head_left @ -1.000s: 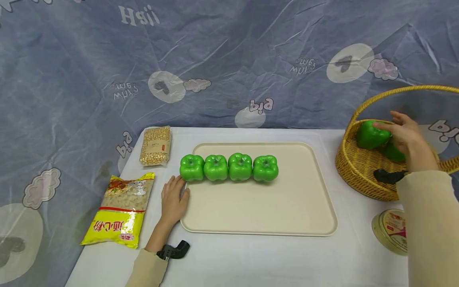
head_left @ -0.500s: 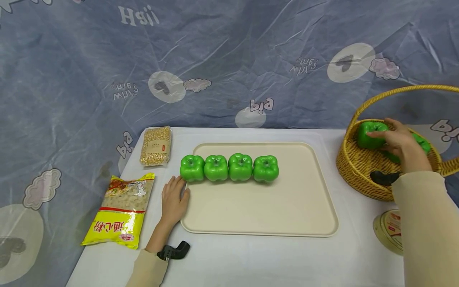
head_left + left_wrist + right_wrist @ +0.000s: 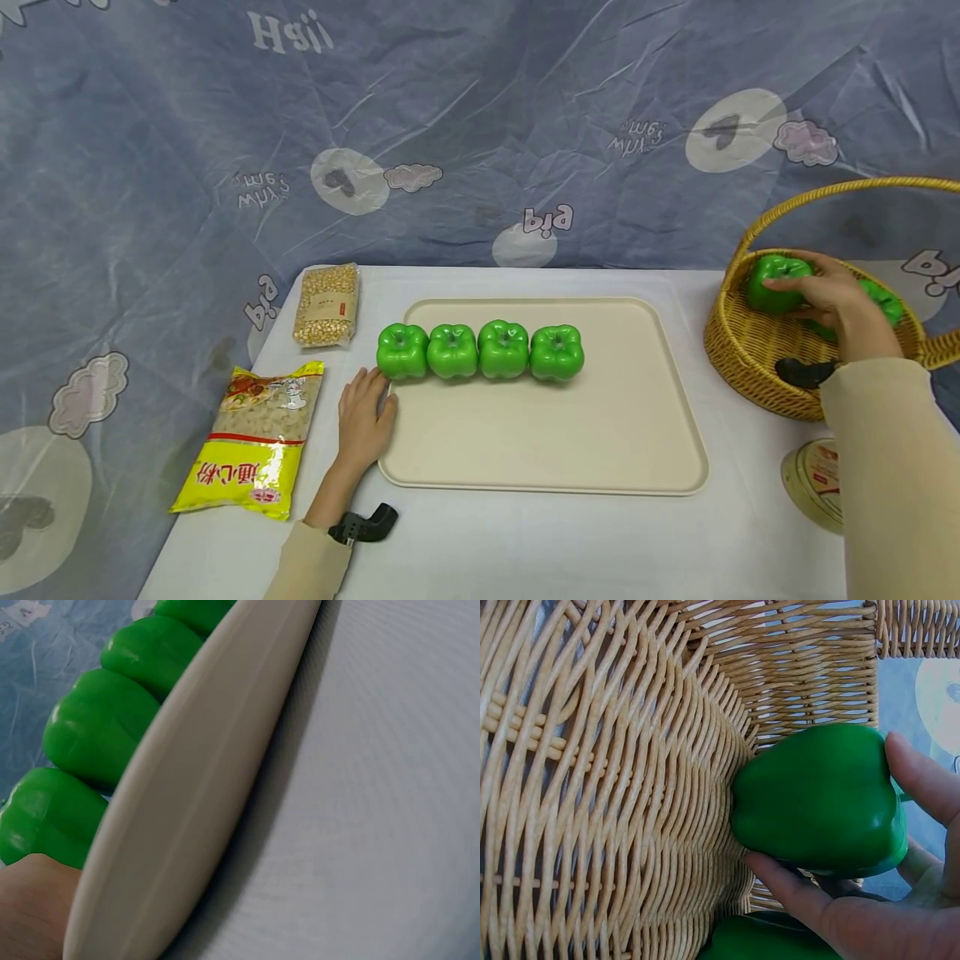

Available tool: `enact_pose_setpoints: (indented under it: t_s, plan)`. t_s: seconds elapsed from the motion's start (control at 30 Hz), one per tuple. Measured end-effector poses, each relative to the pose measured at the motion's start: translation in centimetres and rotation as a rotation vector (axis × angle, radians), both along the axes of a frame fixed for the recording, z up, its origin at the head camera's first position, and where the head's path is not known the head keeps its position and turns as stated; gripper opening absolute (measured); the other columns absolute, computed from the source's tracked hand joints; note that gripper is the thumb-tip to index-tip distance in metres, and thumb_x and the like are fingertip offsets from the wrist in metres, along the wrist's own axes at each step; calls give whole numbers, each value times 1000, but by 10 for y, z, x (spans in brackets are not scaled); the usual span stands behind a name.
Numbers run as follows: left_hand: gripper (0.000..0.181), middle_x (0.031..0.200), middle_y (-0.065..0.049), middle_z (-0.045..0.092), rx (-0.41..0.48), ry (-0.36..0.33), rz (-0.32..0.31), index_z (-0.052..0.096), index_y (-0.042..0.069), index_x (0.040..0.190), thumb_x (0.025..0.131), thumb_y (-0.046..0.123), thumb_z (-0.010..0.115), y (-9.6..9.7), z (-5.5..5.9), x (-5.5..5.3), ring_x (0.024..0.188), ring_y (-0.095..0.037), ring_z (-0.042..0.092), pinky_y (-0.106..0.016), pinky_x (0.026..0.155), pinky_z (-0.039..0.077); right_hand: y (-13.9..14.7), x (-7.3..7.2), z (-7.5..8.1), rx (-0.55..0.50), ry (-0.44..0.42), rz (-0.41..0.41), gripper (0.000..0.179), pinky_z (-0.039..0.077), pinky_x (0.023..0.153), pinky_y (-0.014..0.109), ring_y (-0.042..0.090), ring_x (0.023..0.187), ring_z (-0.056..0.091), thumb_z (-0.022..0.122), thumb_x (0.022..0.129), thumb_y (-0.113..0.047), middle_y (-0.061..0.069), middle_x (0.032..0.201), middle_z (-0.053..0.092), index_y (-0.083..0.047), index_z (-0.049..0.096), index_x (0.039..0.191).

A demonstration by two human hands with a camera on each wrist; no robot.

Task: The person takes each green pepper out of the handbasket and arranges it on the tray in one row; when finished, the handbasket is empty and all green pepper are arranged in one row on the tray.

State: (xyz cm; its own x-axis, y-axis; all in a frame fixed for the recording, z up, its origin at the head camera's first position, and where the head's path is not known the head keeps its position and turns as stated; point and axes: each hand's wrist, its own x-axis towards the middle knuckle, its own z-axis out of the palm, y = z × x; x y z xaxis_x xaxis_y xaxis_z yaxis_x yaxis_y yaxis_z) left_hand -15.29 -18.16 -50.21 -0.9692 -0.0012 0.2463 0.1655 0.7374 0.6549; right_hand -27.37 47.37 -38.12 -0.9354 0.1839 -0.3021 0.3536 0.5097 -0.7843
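Inside the wicker basket point(image 3: 731, 358), my right hand point(image 3: 836, 292) holds a green bell pepper point(image 3: 817, 799), its thumb and fingers on either side. Another green bell pepper point(image 3: 769, 939) lies partly hidden behind that hand. On the left, my left hand point(image 3: 365, 417) rests with extended fingers at the edge of the beige tray point(image 3: 540, 442). Its fingertips are beside the leftmost bell pepper point(image 3: 402, 352), in a row of several green bell peppers along the tray's upper part. In the left wrist view, only a bit of the left hand point(image 3: 37, 904) shows.
A bag of corn kernels point(image 3: 327, 306) and a yellow bag of pasta point(image 3: 247, 442) lie left of the tray. A round tin point(image 3: 816, 487) stands below the basket, partly covered by the right sleeve. The basket's tall handle point(image 3: 840, 190) arches over its opening.
My right hand has shifted slightly left and its fingers have closed around the bell pepper in the basket. More of the other pepper shows to its right. The left hand stays put.
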Motion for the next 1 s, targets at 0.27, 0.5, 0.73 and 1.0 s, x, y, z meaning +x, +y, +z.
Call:
enact_pose_setpoints:
  t_s: [0.27, 0.5, 0.73, 1.0]
  plan:
    - [39, 144, -24, 47, -12, 37, 2, 56, -1, 132, 95, 11, 52, 1, -2, 0, 143, -44, 28, -64, 116, 9, -1, 2, 3, 5, 3, -25, 102, 58, 86, 39, 37, 120, 45, 66, 86, -55, 22, 145, 24, -25, 1, 158]
    - [40, 145, -24, 46, -18, 24, 1, 55, -1, 133, 95, 11, 51, 1, 0, 1, 144, -44, 27, -64, 116, 9, -5, 6, 22, -49, 32, -71, 102, 59, 79, 30, 0, 83, 55, 64, 86, -52, 1, 120, 37, -24, -3, 158]
    - [40, 146, -24, 46, -21, 14, 2, 55, -1, 133, 95, 11, 52, 0, 2, 1, 144, -44, 26, -63, 117, 8, -10, 13, 36, -92, 71, -102, 97, 60, 69, 27, -7, 68, 58, 64, 89, -45, -7, 114, 36, -25, 0, 158]
    - [41, 146, -24, 46, -22, 17, 3, 55, -1, 134, 95, 11, 51, 0, 1, 0, 144, -44, 26, -64, 117, 8, -15, 36, 40, -128, 125, -126, 94, 59, 67, 25, -7, 69, 52, 65, 89, -41, -14, 123, 34, -27, 4, 158]
